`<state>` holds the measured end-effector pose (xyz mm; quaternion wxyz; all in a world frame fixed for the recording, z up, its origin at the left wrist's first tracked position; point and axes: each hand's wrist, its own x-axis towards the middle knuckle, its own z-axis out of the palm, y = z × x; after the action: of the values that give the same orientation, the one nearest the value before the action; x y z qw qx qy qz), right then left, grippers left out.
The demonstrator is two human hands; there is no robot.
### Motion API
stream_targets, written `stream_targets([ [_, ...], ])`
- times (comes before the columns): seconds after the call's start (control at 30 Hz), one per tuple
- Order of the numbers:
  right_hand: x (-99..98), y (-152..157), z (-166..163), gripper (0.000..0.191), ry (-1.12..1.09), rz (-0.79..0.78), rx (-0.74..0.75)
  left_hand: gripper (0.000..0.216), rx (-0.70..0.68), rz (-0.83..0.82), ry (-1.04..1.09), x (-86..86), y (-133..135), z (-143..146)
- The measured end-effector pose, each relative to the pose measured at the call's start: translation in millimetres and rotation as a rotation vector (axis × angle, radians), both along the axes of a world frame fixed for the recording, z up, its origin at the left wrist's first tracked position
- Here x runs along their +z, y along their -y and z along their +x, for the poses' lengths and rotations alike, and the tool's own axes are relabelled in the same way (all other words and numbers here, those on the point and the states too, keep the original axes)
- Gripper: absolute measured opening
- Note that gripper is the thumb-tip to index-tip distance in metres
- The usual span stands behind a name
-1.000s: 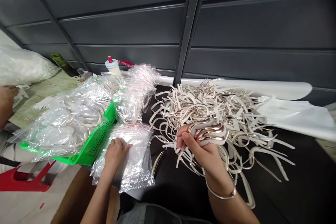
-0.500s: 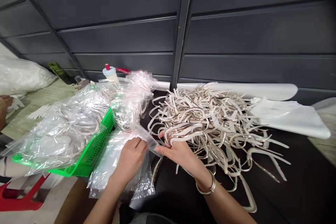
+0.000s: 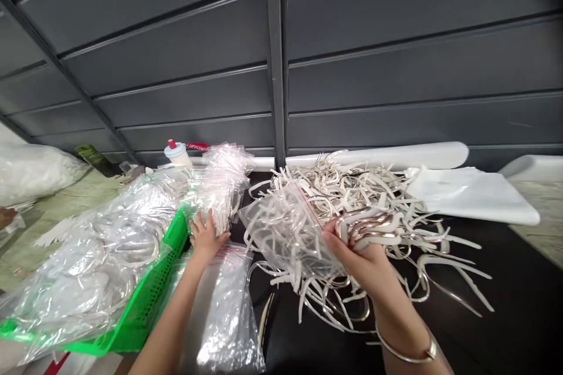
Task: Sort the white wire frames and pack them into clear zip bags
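Note:
My right hand (image 3: 363, 255) is closed round a bundle of curved rose-gold metal bands (image 3: 367, 227) and also pinches a clear zip bag (image 3: 285, 231) that hangs to its left. It hovers over a big heap of the same white-backed bands (image 3: 396, 199) on the black table (image 3: 505, 310). My left hand (image 3: 206, 237) lies with fingers spread on a stack of empty clear zip bags (image 3: 229, 299), beside the green basket (image 3: 149, 299).
The green basket holds several filled clear bags (image 3: 101, 252). More zip bags (image 3: 222, 179) and a small capped bottle (image 3: 176, 154) stand behind it. White sheets (image 3: 470, 193) lie at the back right. Another person's hand (image 3: 6, 217) shows at the far left. A dark panelled wall stands behind.
My right hand lifted from the table with the band bundle and now also carries a clear bag. My left hand let go of the bag and moved back onto the bag stack.

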<state>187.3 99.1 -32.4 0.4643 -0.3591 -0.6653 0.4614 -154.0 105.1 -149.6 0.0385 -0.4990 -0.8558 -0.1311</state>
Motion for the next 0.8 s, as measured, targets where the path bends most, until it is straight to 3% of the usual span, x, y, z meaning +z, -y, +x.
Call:
stream_targets([
  [0.23,1.5,0,6,0.031,-0.073,0.017,-0.076,0.08,-0.091,0.049,-0.086,-4.2,-73,-19],
  [0.4,-1.5,-4,12,0.028,-0.077,-0.005,-0.069,0.079,-0.12,0.064,-0.097,-2.2,-106,-37],
  [0.6,1.8,-3,15,0.03,-0.132,-0.034,-0.098,0.078,-0.136,0.009,-0.059,3.3,-120,-65],
  [0.8,7.8,-2,16,0.03,-0.163,-0.018,-0.07,0.078,-0.129,0.0,-0.048,3.0,-106,-70],
])
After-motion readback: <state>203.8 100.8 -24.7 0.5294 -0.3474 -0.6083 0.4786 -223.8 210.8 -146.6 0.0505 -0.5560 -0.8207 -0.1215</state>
